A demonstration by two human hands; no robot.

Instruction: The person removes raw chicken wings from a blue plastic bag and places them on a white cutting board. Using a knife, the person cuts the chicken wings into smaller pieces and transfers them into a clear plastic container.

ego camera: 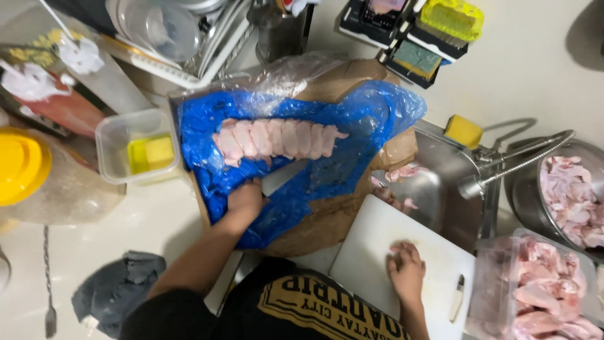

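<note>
My left hand (pixel 244 200) presses on the blue plastic sheet (pixel 327 167) just below a row of raw chicken wings (pixel 277 139) lying side by side on it. The blue plastic lies over a brown cardboard box (pixel 321 223). My right hand (pixel 406 271) rests flat on a white cutting board (pixel 377 236), fingers together over a small pale bit I cannot make out. A knife (pixel 457 298) lies on the board to the right of that hand.
A clear tub of raw chicken (pixel 535 289) stands at the right, a metal bowl of chicken (pixel 576 195) behind it. A sink (pixel 434 182) with a flexible faucet (pixel 516 165) lies centre right. A small container (pixel 135 148), a yellow-lidded jug (pixel 25 167) and a grey cloth (pixel 116 289) lie left.
</note>
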